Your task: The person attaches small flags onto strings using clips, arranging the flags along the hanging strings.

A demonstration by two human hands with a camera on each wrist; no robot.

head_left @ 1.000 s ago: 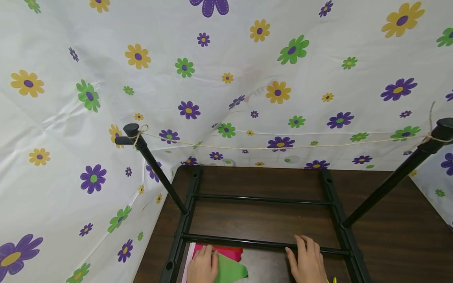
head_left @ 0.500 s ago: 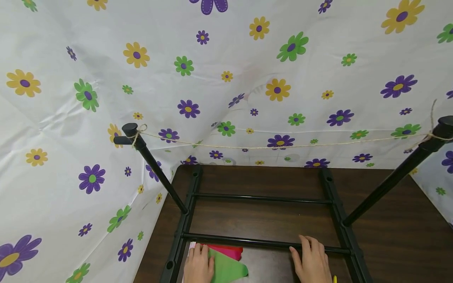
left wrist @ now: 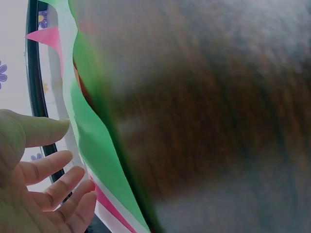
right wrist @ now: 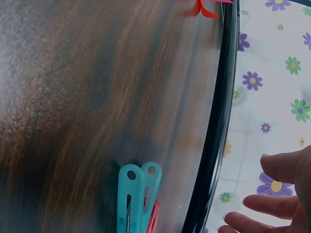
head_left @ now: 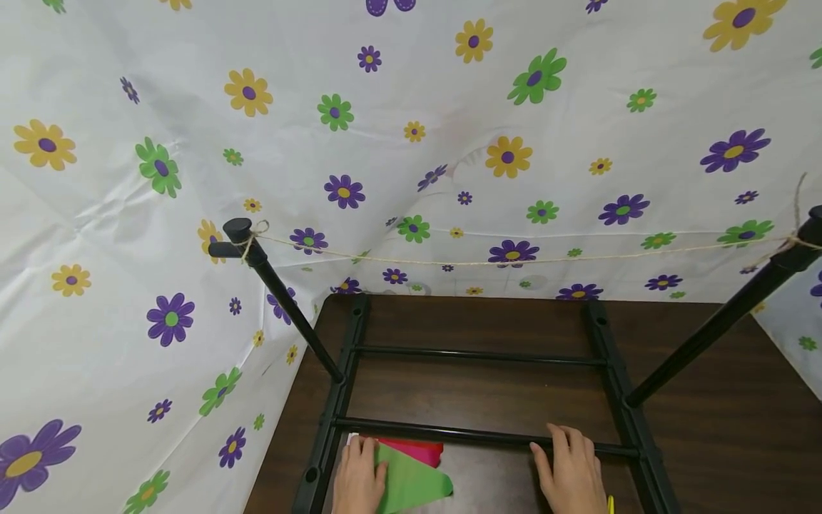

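My left hand (head_left: 358, 477) lies flat with straight fingers on a stack of coloured sheets at the table's near edge. A green sheet (head_left: 411, 482) is on top and a red one (head_left: 419, 450) shows behind it. In the left wrist view the left hand (left wrist: 41, 187) is open beside the green sheet (left wrist: 92, 145), with pink and white edges under it. My right hand (head_left: 571, 472) rests open on the dark wooden table (head_left: 475, 400), its fingertips at the black front bar (head_left: 449, 432). Two teal clothespins (right wrist: 138, 199) and a pink one (right wrist: 153, 216) lie near the right hand (right wrist: 279, 194).
A black metal frame (head_left: 606, 357) lies on the table with two slanted poles (head_left: 282, 300). A length of twine (head_left: 488, 263) is strung between the pole tops. Flowered white sheeting (head_left: 411, 143) walls in the back and left. A small yellow object (head_left: 609, 505) sits by my right hand.
My left hand has slid slightly left and back on the green sheet. My right hand has shifted a little to the right along the front bar.
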